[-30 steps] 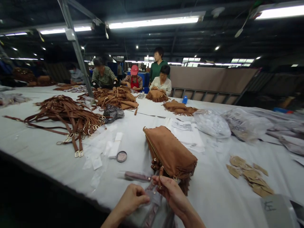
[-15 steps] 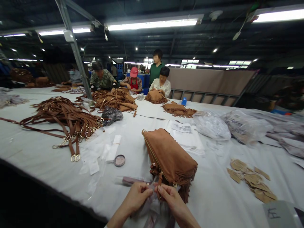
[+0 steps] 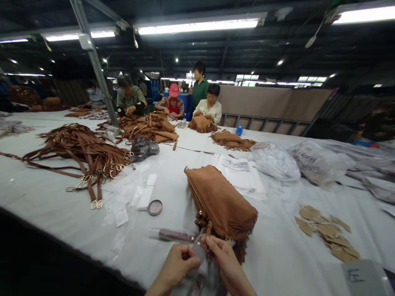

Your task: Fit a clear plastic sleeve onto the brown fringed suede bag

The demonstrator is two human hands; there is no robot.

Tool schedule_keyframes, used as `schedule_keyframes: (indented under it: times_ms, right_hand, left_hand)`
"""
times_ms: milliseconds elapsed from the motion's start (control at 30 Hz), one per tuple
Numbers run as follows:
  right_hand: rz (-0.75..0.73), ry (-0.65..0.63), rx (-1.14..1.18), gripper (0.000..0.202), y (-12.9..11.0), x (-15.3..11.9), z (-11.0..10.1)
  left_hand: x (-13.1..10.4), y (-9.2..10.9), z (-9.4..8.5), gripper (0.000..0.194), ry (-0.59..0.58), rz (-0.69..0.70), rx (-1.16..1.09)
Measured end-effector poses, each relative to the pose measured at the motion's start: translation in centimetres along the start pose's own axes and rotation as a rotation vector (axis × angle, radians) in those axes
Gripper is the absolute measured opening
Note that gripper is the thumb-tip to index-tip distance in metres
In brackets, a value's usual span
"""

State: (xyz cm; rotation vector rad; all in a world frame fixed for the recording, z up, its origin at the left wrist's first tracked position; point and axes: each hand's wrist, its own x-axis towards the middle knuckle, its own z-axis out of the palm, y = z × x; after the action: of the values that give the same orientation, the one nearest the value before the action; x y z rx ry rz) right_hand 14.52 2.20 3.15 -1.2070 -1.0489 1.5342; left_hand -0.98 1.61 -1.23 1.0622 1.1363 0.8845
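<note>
A brown fringed bag (image 3: 220,197) with a gold zip lies on the white table, its near end by my hands. My right hand (image 3: 224,257) pinches a small brown strap end at the bag's near side. My left hand (image 3: 179,263) is closed, thumb against fingers, at the edge of a clear plastic wrapper (image 3: 202,263); what it grips is too small to make out. Just beyond my left hand lies a dark brown strap (image 3: 176,235) in clear plastic.
Brown straps with gold clasps (image 3: 89,152) are heaped at left. Nearer are a round tin (image 3: 154,207) and white paper strips (image 3: 147,193). Tan tags (image 3: 327,230), plastic bags (image 3: 276,161) and a grey board (image 3: 364,277) lie right. Several people work across the table.
My left hand has drawn slightly down and away from my right hand, opening a small gap. The bag has barely moved; the view has shifted slightly.
</note>
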Motion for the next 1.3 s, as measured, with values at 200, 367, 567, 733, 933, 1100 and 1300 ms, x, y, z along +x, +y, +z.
schedule_keyframes:
  times_ms: [200,367,567,733,933,1100,1300]
  right_hand:
    - [0.077,0.015,0.168,0.039,-0.9,-0.2,0.7]
    - [0.049,0.005,0.117,0.037,-0.6,-0.1,0.8]
    - [0.004,0.014,0.003,0.039,-0.4,0.1,0.6]
    - [-0.001,0.022,-0.062,0.043,-0.3,0.3,0.6]
    - [-0.005,0.005,-0.082,0.04,-0.1,0.3,0.4]
    - [0.001,0.013,-0.079,0.04,-0.5,0.2,0.4]
    - [0.001,0.028,-0.104,0.043,-0.7,0.2,0.5]
  left_hand:
    - [-0.8,0.5,-0.6,0.014,-0.023,-0.035,0.013]
    - [-0.7,0.6,-0.8,0.014,-0.053,-0.025,0.079]
    - [-0.5,0.8,-0.8,0.016,-0.075,-0.018,0.147]
    - [-0.3,0.9,-0.8,0.015,-0.089,-0.035,0.14]
    - [0.0,0.9,-0.9,0.016,-0.125,-0.051,0.12]
    - [0.3,0.7,-1.0,0.018,-0.131,-0.062,0.116]
    - [0.4,0.5,-1.1,0.014,-0.145,-0.053,0.115]
